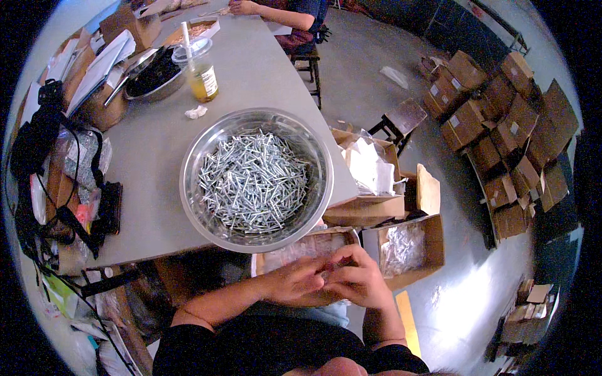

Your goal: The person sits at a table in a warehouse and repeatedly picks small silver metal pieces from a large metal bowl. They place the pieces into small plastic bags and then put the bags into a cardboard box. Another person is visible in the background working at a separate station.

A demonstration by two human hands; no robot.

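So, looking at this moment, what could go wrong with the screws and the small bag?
1. The steel bowl full of screws juts over the table edge, above the lap; a knock might tip it.
2. The left hand and right hand work a small clear bag off the table, so a dropped screw would probably fall to the floor.
3. Open cartons crowd the right side and could be bumped.

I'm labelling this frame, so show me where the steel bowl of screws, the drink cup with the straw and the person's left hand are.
steel bowl (190, 188), head view, bare left rim.
drink cup (204, 78), head view, its labelled side.
left hand (293, 282), head view, back of the hand.
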